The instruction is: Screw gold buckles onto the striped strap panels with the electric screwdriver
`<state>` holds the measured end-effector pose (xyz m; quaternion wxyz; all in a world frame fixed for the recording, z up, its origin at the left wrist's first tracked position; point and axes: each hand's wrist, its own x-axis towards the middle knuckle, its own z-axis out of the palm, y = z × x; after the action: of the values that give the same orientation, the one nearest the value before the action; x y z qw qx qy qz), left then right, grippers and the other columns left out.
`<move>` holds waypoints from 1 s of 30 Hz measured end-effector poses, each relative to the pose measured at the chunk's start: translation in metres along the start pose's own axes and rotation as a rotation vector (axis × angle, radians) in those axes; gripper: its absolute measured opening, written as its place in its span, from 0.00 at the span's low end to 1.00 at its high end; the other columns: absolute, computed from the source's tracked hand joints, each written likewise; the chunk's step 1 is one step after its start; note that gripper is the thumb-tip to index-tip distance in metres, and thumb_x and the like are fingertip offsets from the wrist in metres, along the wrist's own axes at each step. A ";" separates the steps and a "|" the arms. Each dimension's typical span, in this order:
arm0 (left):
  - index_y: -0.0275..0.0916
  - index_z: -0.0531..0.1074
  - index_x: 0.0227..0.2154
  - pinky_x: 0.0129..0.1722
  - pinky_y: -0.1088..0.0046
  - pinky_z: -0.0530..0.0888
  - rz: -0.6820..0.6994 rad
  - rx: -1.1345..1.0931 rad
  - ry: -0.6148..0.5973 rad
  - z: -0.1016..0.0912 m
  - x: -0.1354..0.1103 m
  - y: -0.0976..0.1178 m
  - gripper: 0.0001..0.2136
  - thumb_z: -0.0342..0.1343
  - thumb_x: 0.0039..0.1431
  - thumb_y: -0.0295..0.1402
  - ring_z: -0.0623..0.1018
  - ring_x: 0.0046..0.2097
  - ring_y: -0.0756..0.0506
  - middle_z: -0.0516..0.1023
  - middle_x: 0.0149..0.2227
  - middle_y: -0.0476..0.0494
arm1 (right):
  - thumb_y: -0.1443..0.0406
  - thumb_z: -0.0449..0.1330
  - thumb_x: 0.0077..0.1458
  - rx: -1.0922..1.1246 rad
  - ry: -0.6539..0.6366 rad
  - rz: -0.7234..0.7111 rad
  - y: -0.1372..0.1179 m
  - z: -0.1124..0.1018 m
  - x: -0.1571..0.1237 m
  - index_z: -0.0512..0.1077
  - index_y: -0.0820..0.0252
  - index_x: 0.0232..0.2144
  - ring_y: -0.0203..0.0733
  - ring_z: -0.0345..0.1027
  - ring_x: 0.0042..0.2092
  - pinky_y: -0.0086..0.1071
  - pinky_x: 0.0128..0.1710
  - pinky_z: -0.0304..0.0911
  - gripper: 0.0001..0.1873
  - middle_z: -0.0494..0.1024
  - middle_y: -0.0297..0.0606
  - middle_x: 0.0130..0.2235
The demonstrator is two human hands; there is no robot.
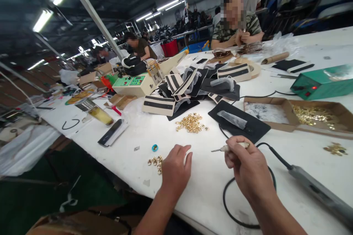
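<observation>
My right hand (245, 165) grips a small pale-handled tool (224, 148) with a thin metal shaft pointing left; I cannot tell its exact kind. My left hand (178, 167) is low over the white table, thumb and index finger apart, with nothing visible between them. Just left of it lie several small gold metal fittings (155, 161), partly covered by the hand. Behind these sits a small round blue container (154, 148) with something gold in it. A larger heap of gold fittings (191, 123) lies beyond both hands. A black panel (248, 126) with a wrapped strip on it lies behind my right hand.
A grey corded tool (320, 187) lies at right, its black cable looping across the table. Cardboard trays (284, 126) and a green power box (320, 84) stand behind. Black and cream panels (158, 105) are piled near a machine (135, 85). A co-worker (237, 25) sits opposite.
</observation>
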<state>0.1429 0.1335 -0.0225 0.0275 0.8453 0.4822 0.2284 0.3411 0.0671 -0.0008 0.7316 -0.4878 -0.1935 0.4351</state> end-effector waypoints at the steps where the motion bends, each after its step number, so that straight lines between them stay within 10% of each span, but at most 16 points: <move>1: 0.43 0.77 0.52 0.42 0.68 0.75 0.001 0.008 -0.047 0.008 0.016 0.010 0.12 0.53 0.71 0.33 0.82 0.45 0.43 0.82 0.44 0.42 | 0.55 0.71 0.55 0.049 0.011 0.012 -0.001 0.000 0.001 0.73 0.57 0.32 0.33 0.58 0.22 0.27 0.22 0.53 0.15 0.67 0.28 0.21; 8: 0.42 0.78 0.51 0.42 0.64 0.74 -0.064 0.102 -0.246 0.061 0.102 0.051 0.12 0.57 0.69 0.37 0.81 0.47 0.39 0.79 0.49 0.39 | 0.54 0.72 0.55 0.076 0.064 0.019 -0.006 -0.007 0.009 0.73 0.59 0.32 0.31 0.58 0.24 0.25 0.24 0.54 0.16 0.68 0.28 0.22; 16: 0.41 0.79 0.44 0.44 0.66 0.72 -0.166 0.003 -0.240 0.076 0.109 0.054 0.08 0.57 0.68 0.35 0.80 0.45 0.41 0.80 0.48 0.39 | 0.52 0.70 0.54 0.003 0.057 -0.001 -0.004 -0.006 0.008 0.74 0.58 0.33 0.35 0.59 0.22 0.29 0.22 0.56 0.17 0.68 0.29 0.21; 30: 0.41 0.80 0.46 0.29 0.74 0.73 -0.649 -0.926 -0.093 0.007 -0.050 0.031 0.12 0.60 0.64 0.40 0.76 0.32 0.49 0.79 0.35 0.46 | 0.53 0.70 0.56 -0.170 -0.097 0.065 0.028 0.006 -0.013 0.73 0.57 0.33 0.35 0.60 0.23 0.30 0.26 0.55 0.16 0.69 0.28 0.21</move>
<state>0.1489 0.0765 -0.0382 0.4852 0.5629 0.5651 0.3584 0.3170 0.0636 -0.0211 0.6629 -0.5325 -0.2492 0.4636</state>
